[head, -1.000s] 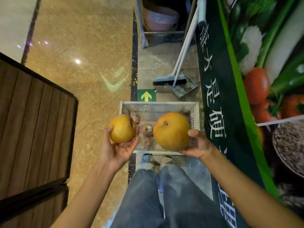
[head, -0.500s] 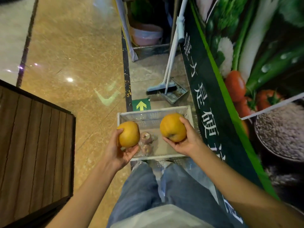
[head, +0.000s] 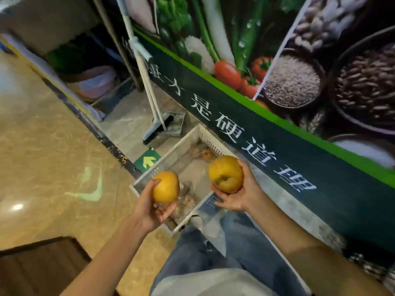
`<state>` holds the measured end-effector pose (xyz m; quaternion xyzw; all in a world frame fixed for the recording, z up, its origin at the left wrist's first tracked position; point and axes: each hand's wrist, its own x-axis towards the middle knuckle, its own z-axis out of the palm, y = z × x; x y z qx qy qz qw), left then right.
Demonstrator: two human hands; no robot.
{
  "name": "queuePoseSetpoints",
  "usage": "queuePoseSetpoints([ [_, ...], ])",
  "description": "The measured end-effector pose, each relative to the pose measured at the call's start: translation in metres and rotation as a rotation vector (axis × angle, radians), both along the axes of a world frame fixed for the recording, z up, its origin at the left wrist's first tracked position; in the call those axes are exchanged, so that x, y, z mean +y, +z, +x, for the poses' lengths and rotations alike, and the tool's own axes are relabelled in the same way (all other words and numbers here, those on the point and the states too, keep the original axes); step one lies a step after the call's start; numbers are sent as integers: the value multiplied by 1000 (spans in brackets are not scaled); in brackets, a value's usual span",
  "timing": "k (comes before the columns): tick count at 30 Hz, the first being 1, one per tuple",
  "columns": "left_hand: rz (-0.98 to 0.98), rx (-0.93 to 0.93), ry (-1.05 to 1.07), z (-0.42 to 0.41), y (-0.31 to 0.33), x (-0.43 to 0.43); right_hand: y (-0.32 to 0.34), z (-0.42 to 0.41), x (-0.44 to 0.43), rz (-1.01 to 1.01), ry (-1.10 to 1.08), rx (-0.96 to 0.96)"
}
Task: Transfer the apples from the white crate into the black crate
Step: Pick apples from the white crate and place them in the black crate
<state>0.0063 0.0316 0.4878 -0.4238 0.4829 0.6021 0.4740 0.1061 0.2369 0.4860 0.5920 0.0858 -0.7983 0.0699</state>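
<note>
My left hand (head: pixel 152 207) holds a yellow apple (head: pixel 165 186) from below, fingers curled under it. A larger yellow apple (head: pixel 226 173) sits in my right hand (head: pixel 239 194), which grips it from the right side. Both are held above the white crate (head: pixel 171 155) on the floor. Several smaller wrapped reddish fruits (head: pixel 185 196) lie in the crate's bottom. No black crate is in view.
A printed vegetable banner (head: pixel 277 133) runs along the right, close to the crate. A broom and dustpan (head: pixel 159 124) lean behind the crate. A pink basin (head: pixel 97 82) sits at the back. A dark wooden panel (head: pixel 38 265) is at lower left. My jeans-clad legs (head: pixel 213 248) stand below.
The view has swung and tilted to the right, so the crate now lies diagonally. Both hands still hold their apples, slightly farther apart and lower than a second ago.
</note>
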Motion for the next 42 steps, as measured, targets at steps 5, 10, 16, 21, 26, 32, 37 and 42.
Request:
queuePoseSetpoints([
  [5, 18, 33, -243, 1, 5, 26, 4, 67, -9, -22, -218, 49],
  [10, 17, 46, -480, 35, 16, 80, 12, 139, -12, 15, -513, 113],
  [16, 57, 59, -798, 114, 10, 136, 11, 240, -31, 29, -826, 87],
  [21, 72, -22, -998, 207, 12, 160, 15, 333, -68, 22, -1084, 48],
  [26, 75, -73, -1117, 282, 5, 167, 5, 407, -101, 0, -1291, -35],
  [32, 41, -67, -1259, 324, -10, 198, -3, 452, -93, -85, -1484, -90],
  [37, -23, -69, -1357, 349, -24, 261, -15, 478, -50, -160, -1640, -115],
  [42, -87, -58, -1467, 390, -18, 341, -20, 501, 8, -248, -1794, -156],
])
